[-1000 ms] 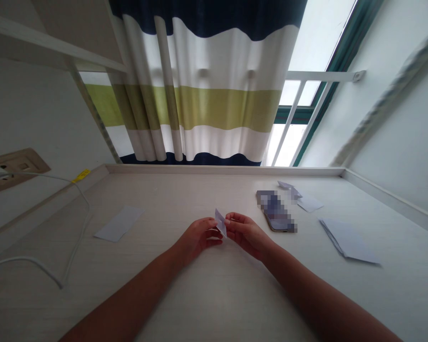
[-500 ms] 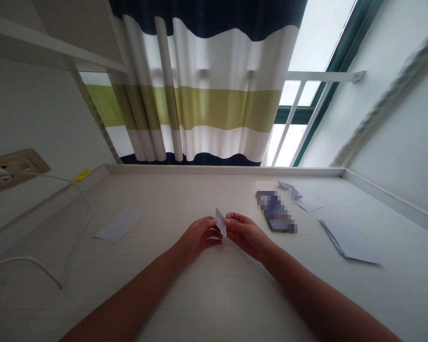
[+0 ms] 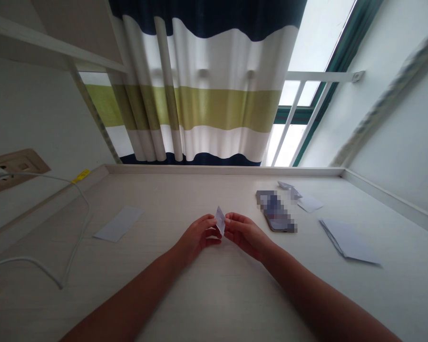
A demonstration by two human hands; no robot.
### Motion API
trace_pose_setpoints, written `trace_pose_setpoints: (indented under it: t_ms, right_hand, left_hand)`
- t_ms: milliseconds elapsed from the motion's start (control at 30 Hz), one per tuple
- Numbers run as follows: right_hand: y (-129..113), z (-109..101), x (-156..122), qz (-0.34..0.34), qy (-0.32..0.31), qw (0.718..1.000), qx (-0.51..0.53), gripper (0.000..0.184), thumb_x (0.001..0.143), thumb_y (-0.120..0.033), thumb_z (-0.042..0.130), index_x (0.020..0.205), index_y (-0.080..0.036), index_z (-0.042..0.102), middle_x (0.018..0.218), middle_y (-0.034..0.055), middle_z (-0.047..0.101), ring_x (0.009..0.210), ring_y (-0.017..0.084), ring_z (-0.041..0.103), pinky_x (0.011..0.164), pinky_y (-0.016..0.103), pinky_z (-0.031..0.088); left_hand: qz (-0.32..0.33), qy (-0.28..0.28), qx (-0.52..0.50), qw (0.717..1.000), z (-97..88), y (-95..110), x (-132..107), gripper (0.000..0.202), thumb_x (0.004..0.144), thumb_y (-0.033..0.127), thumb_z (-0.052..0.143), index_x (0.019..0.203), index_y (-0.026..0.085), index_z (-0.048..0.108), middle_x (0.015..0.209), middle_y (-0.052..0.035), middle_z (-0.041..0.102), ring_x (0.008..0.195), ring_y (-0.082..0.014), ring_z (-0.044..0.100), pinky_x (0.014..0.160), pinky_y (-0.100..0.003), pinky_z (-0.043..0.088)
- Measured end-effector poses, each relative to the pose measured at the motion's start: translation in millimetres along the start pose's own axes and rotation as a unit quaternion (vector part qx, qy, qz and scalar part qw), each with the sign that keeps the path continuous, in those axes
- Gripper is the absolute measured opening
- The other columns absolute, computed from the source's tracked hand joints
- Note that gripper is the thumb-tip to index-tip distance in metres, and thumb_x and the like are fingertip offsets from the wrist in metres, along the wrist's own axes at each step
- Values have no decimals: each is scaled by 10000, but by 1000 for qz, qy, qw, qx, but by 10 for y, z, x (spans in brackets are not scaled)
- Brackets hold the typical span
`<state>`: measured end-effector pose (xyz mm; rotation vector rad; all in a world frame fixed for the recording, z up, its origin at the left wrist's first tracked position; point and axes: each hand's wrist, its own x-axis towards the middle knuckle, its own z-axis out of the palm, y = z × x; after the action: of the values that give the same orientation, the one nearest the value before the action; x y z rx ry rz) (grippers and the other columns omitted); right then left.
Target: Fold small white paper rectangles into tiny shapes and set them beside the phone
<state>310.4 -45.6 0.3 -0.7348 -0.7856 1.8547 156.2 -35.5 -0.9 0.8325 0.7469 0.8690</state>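
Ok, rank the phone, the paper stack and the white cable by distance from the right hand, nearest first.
1. Phone, just right of the right hand.
2. Paper stack, farther right.
3. White cable, far left.

Striped curtain (image 3: pixel 207 104) in navy, white and olive, behind a pale wood-grain desk (image 3: pixel 214 294); daylit barred window (image 3: pixel 317 57) to its right, shelf (image 3: pixel 39 42) to its left, white wall (image 3: pixel 395 118) beyond the window.

Left forearm (image 3: pixel 135 292) and right forearm (image 3: pixel 306 294), both bare, reach forward and converge. The left hand (image 3: pixel 196 235) and right hand (image 3: pixel 244 232) meet at a small folded paper (image 3: pixel 220 220). One is on each side of it, pinching it with thumb and forefinger, other fingers curled.
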Motion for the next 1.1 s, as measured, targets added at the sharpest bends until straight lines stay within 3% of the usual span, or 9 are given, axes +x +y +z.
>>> trace_pose_setpoints:
  t_ms: [1100]
  right_hand:
    - [12, -31, 24, -21, 30, 999, -21, 175, 624, -232, 724, 703, -148, 593, 707, 1, 614, 649, 86, 566, 731, 240, 434]
  left_hand:
    - [-6, 4, -36, 999, -7, -3, 1, 103, 736, 257, 570, 751, 155, 582, 709, -12, 577, 590, -100, 551, 587, -237, 482]
